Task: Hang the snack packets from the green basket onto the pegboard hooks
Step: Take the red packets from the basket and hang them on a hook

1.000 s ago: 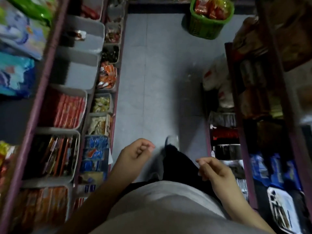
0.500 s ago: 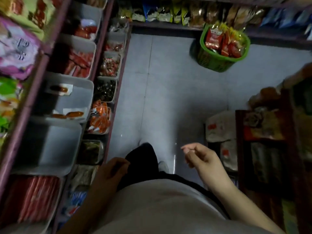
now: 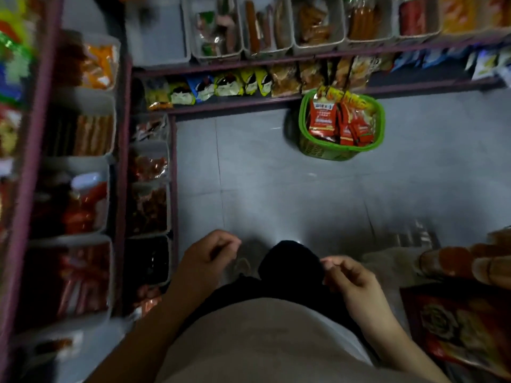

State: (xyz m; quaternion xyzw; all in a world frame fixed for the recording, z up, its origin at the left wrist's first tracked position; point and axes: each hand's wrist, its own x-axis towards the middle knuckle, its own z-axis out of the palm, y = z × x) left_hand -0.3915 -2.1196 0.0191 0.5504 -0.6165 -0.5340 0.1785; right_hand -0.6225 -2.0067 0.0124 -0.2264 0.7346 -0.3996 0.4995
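A: Where is the green basket (image 3: 309,150)?
B: On the grey floor (image 3: 276,189), right against the low purple shelf (image 3: 249,102) at the far end of the aisle. It is packed with red and orange snack packets (image 3: 323,120) standing on edge, their tops above the rim.

A: What else holds goods near the basket?
B: Just left of it on that shelf lies a row of yellow, blue and brown packets (image 3: 229,85). Above the basket, white bins (image 3: 215,29) hold sausage-like sticks and wrapped snacks. Further left of the basket, more white bins (image 3: 83,134) carry orange and red packs, though they are blurred.

A: And the hands?
B: Both hang low, well short of the basket and in front of the person's body. The left hand (image 3: 207,258) has its fingers loosely curled, with nothing in them. The right hand (image 3: 348,277) is the same: fingers bent in, thumb near the forefinger, holding nothing and touching nothing.
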